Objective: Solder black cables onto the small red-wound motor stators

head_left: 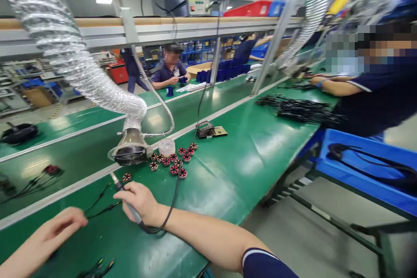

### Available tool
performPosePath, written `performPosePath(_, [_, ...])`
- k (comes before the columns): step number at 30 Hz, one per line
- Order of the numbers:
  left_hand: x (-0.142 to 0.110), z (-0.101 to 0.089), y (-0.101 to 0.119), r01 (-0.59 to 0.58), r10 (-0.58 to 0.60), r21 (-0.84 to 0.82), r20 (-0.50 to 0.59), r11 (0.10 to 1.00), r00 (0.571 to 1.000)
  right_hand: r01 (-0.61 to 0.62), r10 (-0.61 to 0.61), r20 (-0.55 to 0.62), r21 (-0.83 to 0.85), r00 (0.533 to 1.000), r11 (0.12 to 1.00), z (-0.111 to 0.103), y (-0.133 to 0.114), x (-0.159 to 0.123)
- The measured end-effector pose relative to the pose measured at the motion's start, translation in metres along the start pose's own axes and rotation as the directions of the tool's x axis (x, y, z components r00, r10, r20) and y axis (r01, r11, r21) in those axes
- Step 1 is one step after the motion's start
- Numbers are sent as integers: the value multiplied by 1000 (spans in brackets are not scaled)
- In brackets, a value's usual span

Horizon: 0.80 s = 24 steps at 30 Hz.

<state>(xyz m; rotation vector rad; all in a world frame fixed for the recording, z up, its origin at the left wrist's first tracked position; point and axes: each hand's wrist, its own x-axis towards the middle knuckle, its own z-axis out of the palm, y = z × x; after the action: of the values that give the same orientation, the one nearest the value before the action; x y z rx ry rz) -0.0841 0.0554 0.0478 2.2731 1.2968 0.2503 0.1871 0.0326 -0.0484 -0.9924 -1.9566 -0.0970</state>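
My right hand [139, 202] grips a soldering iron [121, 190] like a pen, its tip pointing up-left toward a small red-wound motor stator [127, 177] on the green bench [228, 169]. The iron's black cord loops away under my wrist. My left hand [54, 230] rests on the mat at the lower left, its fingertips pinching thin black wires [100, 202] that run toward the iron's tip. Several more stators [174, 160] lie in a cluster beyond, beside a small white tub [166, 147].
A fume extractor nozzle [130, 150] on a silver flexible hose [71, 56] hangs just behind the work spot. A soldering iron stand [208, 130] sits further back. Black cable bundles [299, 108] lie at right by a seated co-worker [378, 82]. A blue bin [368, 169] stands off the bench's edge.
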Motion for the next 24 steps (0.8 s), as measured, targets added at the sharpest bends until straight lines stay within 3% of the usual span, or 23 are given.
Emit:
performPosePath(2, [8, 15, 27, 38, -29, -97, 96, 995, 995, -40, 38, -94, -17, 995, 999, -7, -3, 4])
performPosePath(6, [26, 47, 56, 47, -51, -172, -17, 984, 999, -48, 54, -214, 32, 975, 998, -24, -17, 16])
performPosePath(11, [20, 59, 42, 92, -107, -75, -224, 993, 969, -16, 25, -179, 53, 984, 998, -56, -25, 10])
performPosePath(13, [16, 56, 33, 123, -142, -80, -293, 989, 946, -17, 19, -145, 20, 989, 1000, -72, -18, -2])
performPosePath(16, [14, 50, 18, 154, -196, -139, -378, 978, 905, -120, 120, -164, 9, 979, 993, -93, 3, -22])
performPosePath(21, [22, 46, 2, 176, -238, -180, -425, 968, 873, -266, 235, -285, -77, 929, 961, -114, 42, -37])
performPosePath(24, [31, 45, 8, 178, -229, -159, -412, 971, 882, -338, 304, -223, -134, 926, 932, -116, 58, -36])
